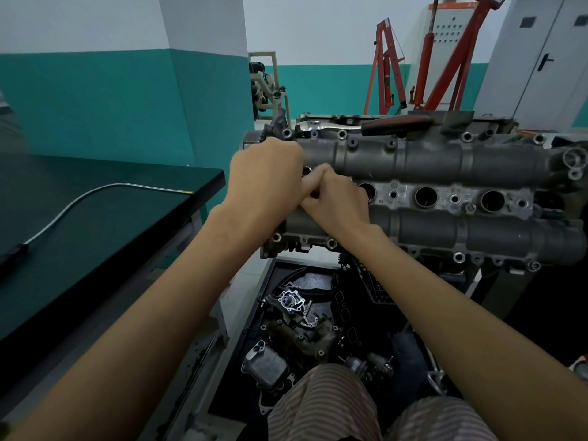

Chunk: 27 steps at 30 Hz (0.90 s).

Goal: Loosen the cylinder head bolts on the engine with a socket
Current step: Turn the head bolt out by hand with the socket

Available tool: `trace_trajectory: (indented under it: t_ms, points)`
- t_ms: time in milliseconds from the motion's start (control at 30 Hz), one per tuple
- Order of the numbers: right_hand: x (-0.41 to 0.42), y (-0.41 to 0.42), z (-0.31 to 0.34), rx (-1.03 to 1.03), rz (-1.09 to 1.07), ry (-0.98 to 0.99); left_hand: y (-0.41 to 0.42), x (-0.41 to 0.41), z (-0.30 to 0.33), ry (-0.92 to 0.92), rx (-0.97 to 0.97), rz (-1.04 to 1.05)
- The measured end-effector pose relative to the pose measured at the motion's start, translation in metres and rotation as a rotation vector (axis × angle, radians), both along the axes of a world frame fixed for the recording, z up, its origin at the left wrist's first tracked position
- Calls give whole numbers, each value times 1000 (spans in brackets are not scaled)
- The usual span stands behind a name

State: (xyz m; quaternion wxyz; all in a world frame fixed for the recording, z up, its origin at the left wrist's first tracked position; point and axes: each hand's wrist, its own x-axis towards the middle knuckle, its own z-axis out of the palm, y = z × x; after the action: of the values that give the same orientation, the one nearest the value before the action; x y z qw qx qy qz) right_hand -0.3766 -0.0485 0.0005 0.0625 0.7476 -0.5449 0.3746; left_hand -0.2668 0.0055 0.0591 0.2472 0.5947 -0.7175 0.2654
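The grey cylinder head [429, 160] lies across the engine stand in front of me, with bolt heads along its edges and round plug wells [425, 197] down its middle. My left hand [267, 176] and my right hand [335, 200] meet at its left end, over the leftmost well. Both hands have curled fingers that touch each other, and whatever is between them is hidden. A chrome ratchet [321, 126] with a dark handle lies loose on the far edge of the head, apart from both hands. No socket shows in the open.
A dark workbench [105, 224] stands to the left with a braided metal hose [79, 202] on it. Below the engine, a black tray [375, 316] holds several removed engine parts. A red engine crane [426, 65] and a grey cabinet [541, 58] stand behind.
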Motion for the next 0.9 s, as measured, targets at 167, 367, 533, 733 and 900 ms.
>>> trace_trajectory:
  t_ms: [167, 367, 533, 733, 900]
  points:
    - [0, 0, 0, 7, 0, 24, 2, 4, -7, -74, -55, -5]
    - [-2, 0, -2, -24, 69, -6, -2, 1, -6, 13, 40, -78]
    - [-18, 1, 3, 91, 253, -27, -12, 5, 12, 182, 310, -26]
    - [-26, 6, 9, 167, 300, -509, -29, -7, 24, 641, 1152, -17]
    - [-23, 12, 8, 164, 272, -652, -27, 6, 27, 1367, 1445, -176]
